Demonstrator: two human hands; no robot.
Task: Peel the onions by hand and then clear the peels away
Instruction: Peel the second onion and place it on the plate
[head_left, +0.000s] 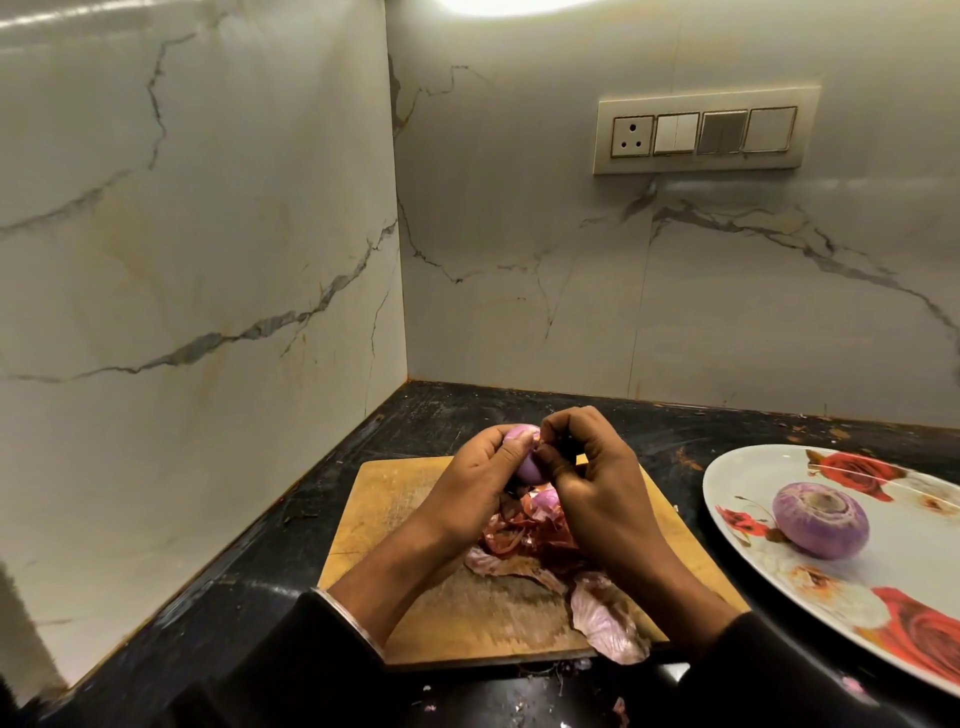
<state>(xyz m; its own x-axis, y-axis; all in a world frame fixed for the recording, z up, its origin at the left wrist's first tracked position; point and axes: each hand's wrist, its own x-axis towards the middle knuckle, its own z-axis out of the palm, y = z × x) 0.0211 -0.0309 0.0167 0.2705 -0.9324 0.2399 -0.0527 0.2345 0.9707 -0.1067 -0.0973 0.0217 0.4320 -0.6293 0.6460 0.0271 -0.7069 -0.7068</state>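
My left hand (480, 475) grips a purple onion (524, 441) above the wooden cutting board (395, 499). My right hand (582, 467) has its fingers curled against the onion's side, pinching at its skin. A heap of red-brown and pale purple peels (550, 551) lies on the board under my hands, with one large pale peel (608, 623) at the board's near edge. Another purple onion piece (548, 500) shows between my hands, partly hidden. A peeled onion (821, 519) sits on the white rose-patterned plate (737, 462) at the right.
The board lies on a black countertop (270, 566) in a corner of marble walls. A switch panel (701, 132) is on the back wall. Small peel scraps (618, 709) lie on the counter in front of the board.
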